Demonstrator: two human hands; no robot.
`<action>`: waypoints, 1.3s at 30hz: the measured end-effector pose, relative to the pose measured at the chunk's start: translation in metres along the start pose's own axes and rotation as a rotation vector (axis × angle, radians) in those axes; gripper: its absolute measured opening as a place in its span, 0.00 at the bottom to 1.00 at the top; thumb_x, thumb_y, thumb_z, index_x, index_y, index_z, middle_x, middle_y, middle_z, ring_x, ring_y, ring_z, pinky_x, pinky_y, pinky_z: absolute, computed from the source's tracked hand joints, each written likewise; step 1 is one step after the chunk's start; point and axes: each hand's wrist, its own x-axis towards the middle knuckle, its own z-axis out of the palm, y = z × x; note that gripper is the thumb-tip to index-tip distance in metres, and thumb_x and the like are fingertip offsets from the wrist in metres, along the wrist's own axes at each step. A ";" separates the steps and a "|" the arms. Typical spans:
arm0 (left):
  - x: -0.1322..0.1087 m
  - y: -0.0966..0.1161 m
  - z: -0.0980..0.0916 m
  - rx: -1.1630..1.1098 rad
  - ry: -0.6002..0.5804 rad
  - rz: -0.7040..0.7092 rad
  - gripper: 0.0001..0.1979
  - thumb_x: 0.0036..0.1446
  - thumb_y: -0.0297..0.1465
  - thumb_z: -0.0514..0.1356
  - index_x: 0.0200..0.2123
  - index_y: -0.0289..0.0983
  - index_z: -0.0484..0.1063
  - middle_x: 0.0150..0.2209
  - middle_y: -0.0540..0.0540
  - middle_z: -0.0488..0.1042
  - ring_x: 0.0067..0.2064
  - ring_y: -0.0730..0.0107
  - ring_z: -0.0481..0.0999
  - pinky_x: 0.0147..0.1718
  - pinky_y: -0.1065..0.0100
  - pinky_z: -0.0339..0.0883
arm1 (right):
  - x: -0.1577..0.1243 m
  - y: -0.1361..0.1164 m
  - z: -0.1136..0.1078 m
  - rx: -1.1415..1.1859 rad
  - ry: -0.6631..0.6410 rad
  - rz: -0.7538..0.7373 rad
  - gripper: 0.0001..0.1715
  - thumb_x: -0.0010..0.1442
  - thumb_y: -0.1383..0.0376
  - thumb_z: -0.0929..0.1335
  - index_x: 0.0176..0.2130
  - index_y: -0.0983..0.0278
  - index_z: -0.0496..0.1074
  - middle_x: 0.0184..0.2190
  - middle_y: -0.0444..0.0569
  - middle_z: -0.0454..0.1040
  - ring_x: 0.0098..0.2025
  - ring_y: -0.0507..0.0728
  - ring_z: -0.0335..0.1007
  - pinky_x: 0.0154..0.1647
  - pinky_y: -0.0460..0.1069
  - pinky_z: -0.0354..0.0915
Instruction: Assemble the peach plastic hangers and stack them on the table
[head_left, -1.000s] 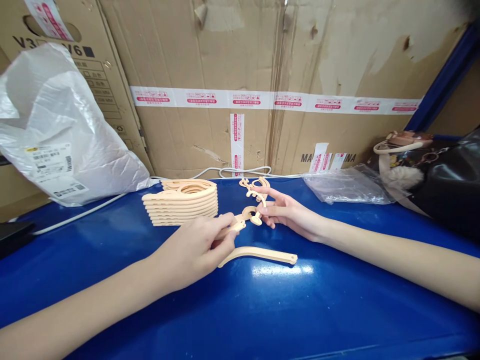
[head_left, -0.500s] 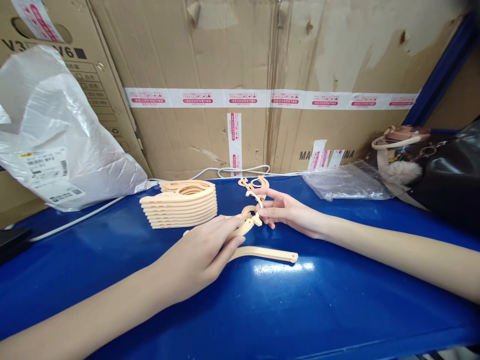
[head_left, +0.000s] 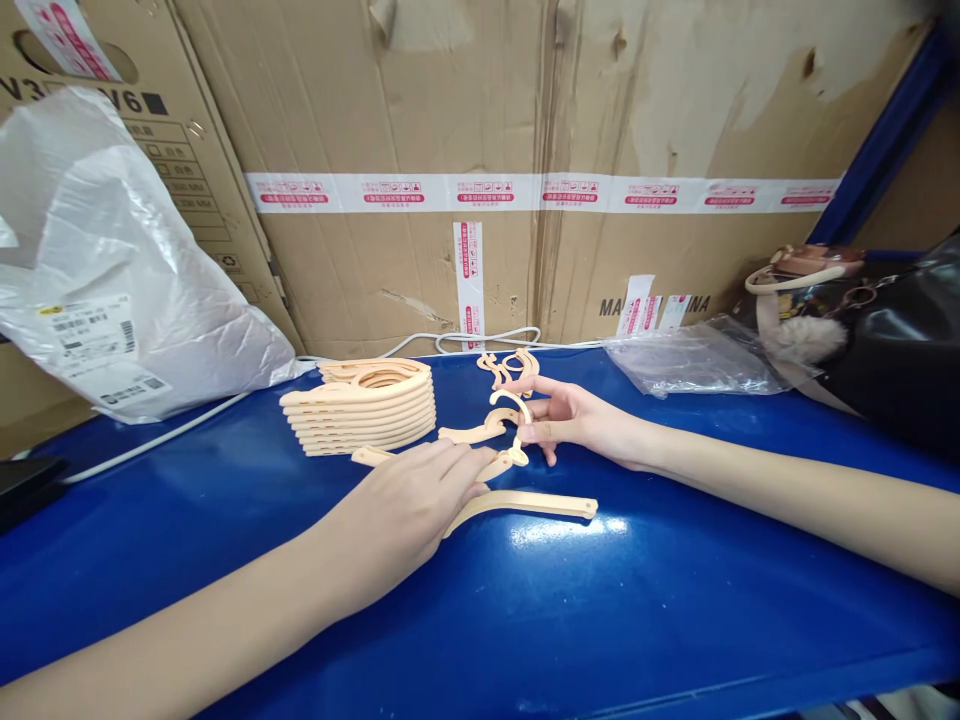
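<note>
My left hand [head_left: 420, 500] is closed over a cream plastic hanger arm [head_left: 496, 467], pressing it low over the blue table; the fingers hide its middle. Between thumb and fingers, my right hand [head_left: 577, 428] pinches a cream hanger hook [head_left: 518, 455], its base against the end of that arm. Whether the two are joined I cannot tell. In front of the left fingers lies a second hanger arm [head_left: 540, 502], curved and loose. Just behind the hands is another hanger piece [head_left: 469, 434] with a ringed end. Further back rest several loose hooks [head_left: 527, 368].
A neat stack of folded hangers [head_left: 364, 425] stands left of the hands. A white mailing bag [head_left: 150, 270] leans at the left, and a clear plastic bag [head_left: 690, 360] lies at the right by a dark bag [head_left: 900, 340]. Cardboard boxes [head_left: 390, 270] and a white cable [head_left: 165, 430] border the table.
The hook has tilted more upright and its base has come down slightly onto the arm's end. My left hand has flattened lower over the arm, whose left end now shows.
</note>
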 end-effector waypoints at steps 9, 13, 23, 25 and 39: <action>0.003 0.000 -0.003 0.050 0.044 0.041 0.17 0.70 0.30 0.42 0.48 0.31 0.68 0.37 0.40 0.76 0.40 0.60 0.77 0.38 0.62 0.70 | -0.001 -0.001 0.002 -0.003 0.007 0.009 0.29 0.55 0.67 0.72 0.54 0.63 0.62 0.35 0.45 0.73 0.32 0.49 0.68 0.24 0.41 0.66; 0.001 0.001 0.000 0.050 0.054 0.070 0.17 0.70 0.29 0.42 0.48 0.30 0.68 0.36 0.41 0.75 0.38 0.61 0.76 0.36 0.63 0.70 | -0.001 0.001 0.003 0.002 0.004 0.006 0.29 0.54 0.68 0.73 0.54 0.63 0.63 0.35 0.45 0.73 0.32 0.49 0.68 0.24 0.41 0.66; 0.002 0.003 0.001 -0.178 -0.047 -0.146 0.18 0.70 0.32 0.43 0.60 0.36 0.57 0.49 0.40 0.74 0.50 0.60 0.75 0.46 0.60 0.69 | -0.001 -0.005 0.001 -0.023 -0.021 -0.012 0.30 0.56 0.70 0.71 0.56 0.63 0.62 0.37 0.45 0.73 0.32 0.48 0.68 0.25 0.41 0.65; 0.002 0.004 -0.002 -0.238 -0.065 -0.169 0.18 0.70 0.31 0.44 0.60 0.38 0.56 0.51 0.42 0.74 0.52 0.62 0.73 0.48 0.61 0.68 | -0.002 -0.007 0.002 -0.027 -0.015 -0.015 0.30 0.56 0.71 0.71 0.56 0.64 0.62 0.37 0.46 0.73 0.33 0.48 0.68 0.25 0.41 0.64; 0.002 0.003 -0.007 -0.290 -0.061 -0.159 0.18 0.68 0.28 0.45 0.59 0.41 0.60 0.53 0.47 0.73 0.51 0.66 0.74 0.48 0.65 0.68 | -0.005 -0.017 0.001 -0.195 -0.032 -0.151 0.27 0.57 0.70 0.70 0.54 0.62 0.61 0.35 0.44 0.73 0.31 0.48 0.68 0.24 0.42 0.63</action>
